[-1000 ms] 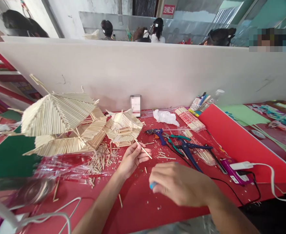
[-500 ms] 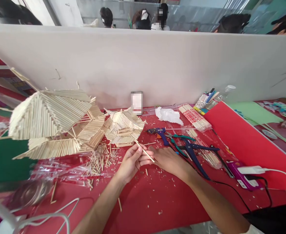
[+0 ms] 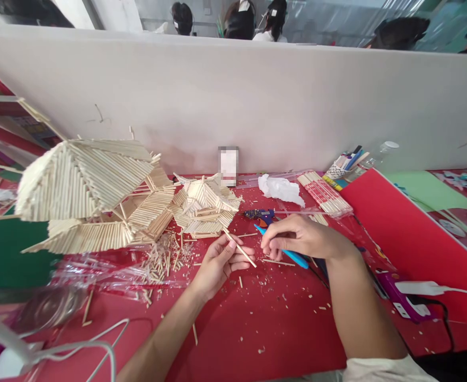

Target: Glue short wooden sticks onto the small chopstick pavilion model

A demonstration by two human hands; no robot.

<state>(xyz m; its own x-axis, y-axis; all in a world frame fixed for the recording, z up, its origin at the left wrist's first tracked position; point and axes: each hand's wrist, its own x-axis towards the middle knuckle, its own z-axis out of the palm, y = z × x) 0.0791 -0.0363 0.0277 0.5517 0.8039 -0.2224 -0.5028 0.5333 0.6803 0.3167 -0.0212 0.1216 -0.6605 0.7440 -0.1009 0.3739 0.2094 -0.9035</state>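
Observation:
My left hand pinches a thin wooden stick that slants up to the left over the red table. Just right of it, my right hand is closed round a blue-handled tool, whose tip points toward the stick. Behind the stick stands a small model built of wooden sticks. A larger stick-built roof model stands to its left. Cut stick ends litter the table between the models and my left hand.
A blue glue gun, a crumpled white tissue, packs of sticks and a pen holder lie at the back right. A purple device with cables sits at the right edge. A white partition runs behind; people sit beyond it.
My right hand reached to the tools at the right, picked up the blue-handled tool and brought it beside the stick. The left hand has kept the stick nearly still.

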